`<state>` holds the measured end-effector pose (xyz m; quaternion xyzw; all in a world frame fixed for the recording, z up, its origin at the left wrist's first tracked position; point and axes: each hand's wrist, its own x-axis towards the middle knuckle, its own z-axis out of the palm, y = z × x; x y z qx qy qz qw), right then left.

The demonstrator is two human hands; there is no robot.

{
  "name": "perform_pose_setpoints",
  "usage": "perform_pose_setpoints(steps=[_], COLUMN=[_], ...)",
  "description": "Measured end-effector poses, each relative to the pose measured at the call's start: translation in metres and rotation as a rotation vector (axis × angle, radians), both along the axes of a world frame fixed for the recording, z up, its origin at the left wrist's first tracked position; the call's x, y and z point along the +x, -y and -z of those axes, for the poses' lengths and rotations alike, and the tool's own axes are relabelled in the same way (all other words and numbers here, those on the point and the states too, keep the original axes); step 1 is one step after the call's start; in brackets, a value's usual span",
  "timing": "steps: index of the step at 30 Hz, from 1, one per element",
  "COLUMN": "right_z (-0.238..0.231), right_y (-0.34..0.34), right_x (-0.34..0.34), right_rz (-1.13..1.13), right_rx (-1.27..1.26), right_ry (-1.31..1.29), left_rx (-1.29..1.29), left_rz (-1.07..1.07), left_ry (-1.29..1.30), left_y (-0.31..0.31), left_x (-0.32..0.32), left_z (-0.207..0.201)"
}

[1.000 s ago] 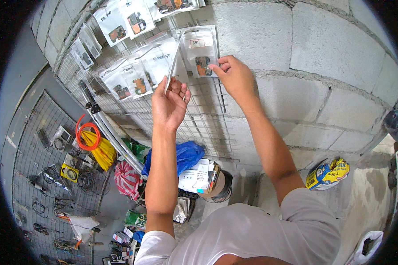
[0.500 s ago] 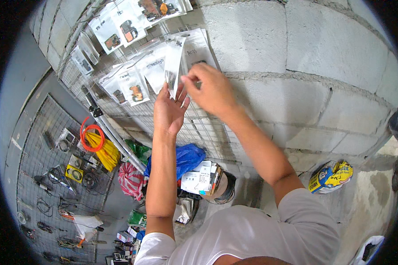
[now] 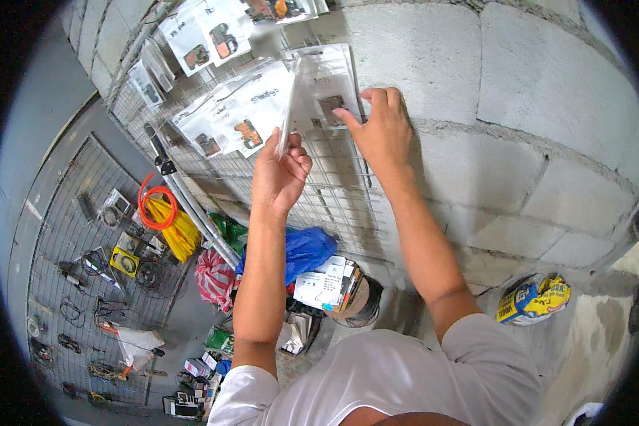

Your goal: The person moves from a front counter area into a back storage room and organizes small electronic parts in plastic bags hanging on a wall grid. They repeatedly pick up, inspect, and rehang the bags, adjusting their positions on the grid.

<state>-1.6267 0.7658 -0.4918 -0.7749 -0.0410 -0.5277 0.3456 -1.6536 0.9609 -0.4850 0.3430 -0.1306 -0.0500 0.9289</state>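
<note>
My left hand (image 3: 282,176) is closed, pinching the lower end of a small clear plastic packet (image 3: 289,113) that I see almost edge-on. My right hand (image 3: 385,135) has its fingers apart at the outer edge of another clear packet (image 3: 331,78) with a dark, flat part inside. The right thumb lies at that part; I cannot tell whether it touches the plastic. Left of my left hand hang more packets with handwriting, one holding an orange-brown part (image 3: 248,134). All hang on a wire grid (image 3: 326,184) against the wall.
A grey block wall (image 3: 440,64) rises on the right. Silver poles (image 3: 192,199) lean at the left, by an orange hose coil (image 3: 160,209) and a blue plastic bag (image 3: 309,252). Below are stacked boxes (image 3: 326,284) and a yellow-and-blue sack (image 3: 534,299). Cables hang on a left grid.
My right hand has moved right, away from the left hand, and its fingers have spread. The packet in my left hand has turned edge-on. The view has shifted slightly.
</note>
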Motion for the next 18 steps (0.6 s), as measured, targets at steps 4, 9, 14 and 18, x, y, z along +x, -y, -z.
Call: perform_pose_setpoints(steps=[4, 9, 14, 18], right_z=[-0.009, -0.015, -0.02, -0.02], right_y=[0.003, 0.012, 0.009, -0.023], right_x=[0.002, 0.007, -0.007, -0.026], right_rz=[-0.006, -0.122, -0.281, -0.475], right_rx=[0.012, -0.043, -0.024, -0.004], right_ry=[-0.154, -0.245, -0.145, -0.015], left_rx=[-0.022, -0.002, 0.017, 0.103], left_rz=[0.033, 0.044, -0.058, -0.049], left_ry=[0.003, 0.005, -0.107, -0.064], left_y=[-0.002, 0.0, 0.001, 0.015], left_x=[0.005, 0.009, 0.012, 0.001], left_z=[0.004, 0.007, 0.008, 0.0])
